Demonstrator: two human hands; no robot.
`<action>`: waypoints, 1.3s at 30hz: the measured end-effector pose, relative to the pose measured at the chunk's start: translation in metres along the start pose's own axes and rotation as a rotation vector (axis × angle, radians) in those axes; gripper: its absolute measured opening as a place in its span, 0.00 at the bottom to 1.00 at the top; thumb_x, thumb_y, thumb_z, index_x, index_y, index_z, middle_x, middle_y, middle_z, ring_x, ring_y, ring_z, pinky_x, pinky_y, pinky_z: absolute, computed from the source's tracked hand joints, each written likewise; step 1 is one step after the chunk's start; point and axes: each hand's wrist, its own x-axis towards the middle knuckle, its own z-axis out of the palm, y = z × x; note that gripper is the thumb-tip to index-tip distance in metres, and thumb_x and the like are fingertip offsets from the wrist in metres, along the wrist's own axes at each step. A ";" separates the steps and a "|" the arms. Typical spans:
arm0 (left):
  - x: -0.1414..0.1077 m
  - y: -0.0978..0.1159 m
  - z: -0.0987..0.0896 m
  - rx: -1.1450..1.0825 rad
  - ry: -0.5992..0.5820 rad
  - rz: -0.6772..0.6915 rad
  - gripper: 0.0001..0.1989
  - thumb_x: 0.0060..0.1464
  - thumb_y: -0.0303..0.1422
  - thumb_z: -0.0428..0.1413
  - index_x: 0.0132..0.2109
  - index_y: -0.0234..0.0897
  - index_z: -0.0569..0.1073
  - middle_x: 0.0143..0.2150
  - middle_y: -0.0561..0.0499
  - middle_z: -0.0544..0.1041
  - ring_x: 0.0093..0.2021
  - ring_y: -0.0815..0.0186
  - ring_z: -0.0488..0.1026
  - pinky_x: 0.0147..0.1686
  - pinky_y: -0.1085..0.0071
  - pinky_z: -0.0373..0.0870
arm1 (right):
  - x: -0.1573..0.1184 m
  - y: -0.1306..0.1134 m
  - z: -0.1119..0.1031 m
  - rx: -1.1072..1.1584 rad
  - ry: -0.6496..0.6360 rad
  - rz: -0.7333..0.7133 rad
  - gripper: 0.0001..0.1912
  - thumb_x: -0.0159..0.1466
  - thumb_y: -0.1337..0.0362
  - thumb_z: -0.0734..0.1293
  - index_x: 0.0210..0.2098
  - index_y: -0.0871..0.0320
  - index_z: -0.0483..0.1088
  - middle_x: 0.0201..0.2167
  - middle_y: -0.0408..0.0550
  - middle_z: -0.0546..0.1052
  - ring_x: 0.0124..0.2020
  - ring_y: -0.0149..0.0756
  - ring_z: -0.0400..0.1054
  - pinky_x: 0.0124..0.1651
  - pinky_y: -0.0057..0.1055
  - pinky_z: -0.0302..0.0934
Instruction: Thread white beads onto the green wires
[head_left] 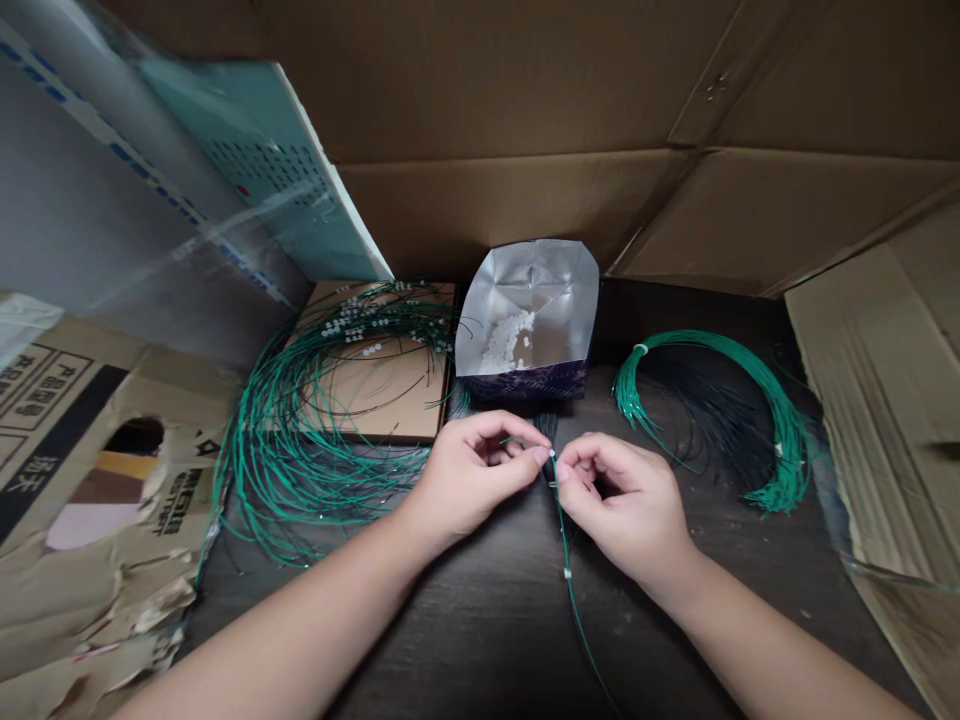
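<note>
Green wire [560, 510] w/ bead [568, 573]; in L grip [476, 475]

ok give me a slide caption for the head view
Left hand and right hand close together at a green wire, an open bag of white bits just beyond.
</note>
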 end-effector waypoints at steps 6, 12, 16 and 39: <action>0.000 0.000 0.000 -0.010 -0.014 0.010 0.10 0.49 0.35 0.70 0.35 0.32 0.82 0.24 0.54 0.75 0.24 0.73 0.69 0.25 0.77 0.65 | 0.000 0.000 0.001 -0.008 0.018 -0.022 0.07 0.59 0.72 0.67 0.27 0.56 0.72 0.18 0.37 0.68 0.17 0.25 0.62 0.20 0.21 0.58; 0.000 -0.002 0.001 -0.037 -0.018 -0.002 0.11 0.49 0.34 0.70 0.37 0.32 0.81 0.26 0.54 0.76 0.25 0.74 0.69 0.26 0.78 0.66 | -0.001 0.002 0.000 -0.020 0.022 -0.041 0.07 0.63 0.71 0.68 0.29 0.57 0.73 0.19 0.38 0.71 0.18 0.25 0.64 0.22 0.22 0.60; 0.001 -0.002 0.001 -0.110 -0.001 -0.034 0.17 0.48 0.35 0.72 0.43 0.32 0.79 0.29 0.53 0.78 0.24 0.74 0.71 0.26 0.77 0.68 | -0.002 0.003 -0.001 0.006 0.014 -0.017 0.07 0.66 0.69 0.70 0.31 0.57 0.76 0.20 0.39 0.75 0.20 0.27 0.69 0.25 0.24 0.63; 0.003 -0.005 0.001 -0.068 -0.019 0.064 0.21 0.46 0.45 0.71 0.34 0.31 0.77 0.28 0.51 0.77 0.23 0.72 0.71 0.26 0.75 0.69 | -0.001 0.011 0.006 0.186 -0.044 0.146 0.12 0.66 0.55 0.72 0.38 0.58 0.80 0.23 0.44 0.80 0.20 0.32 0.72 0.26 0.28 0.67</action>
